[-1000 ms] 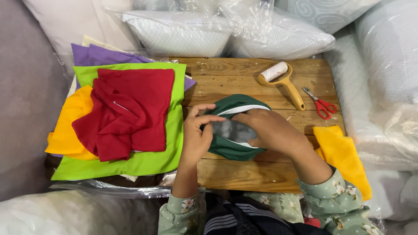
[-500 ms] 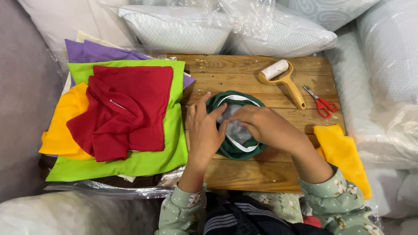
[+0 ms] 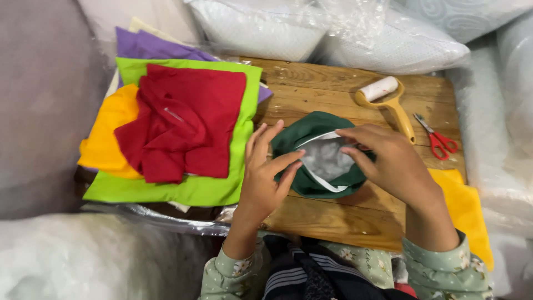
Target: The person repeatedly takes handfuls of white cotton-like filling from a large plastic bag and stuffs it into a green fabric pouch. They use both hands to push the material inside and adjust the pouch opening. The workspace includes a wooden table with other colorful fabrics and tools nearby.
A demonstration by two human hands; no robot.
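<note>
A home sewing corner: wooden board [image 3: 355,222], stacked felt sheets [image 3: 183,183], scissors [image 3: 438,139], bagged pillows [image 3: 266,28].
</note>
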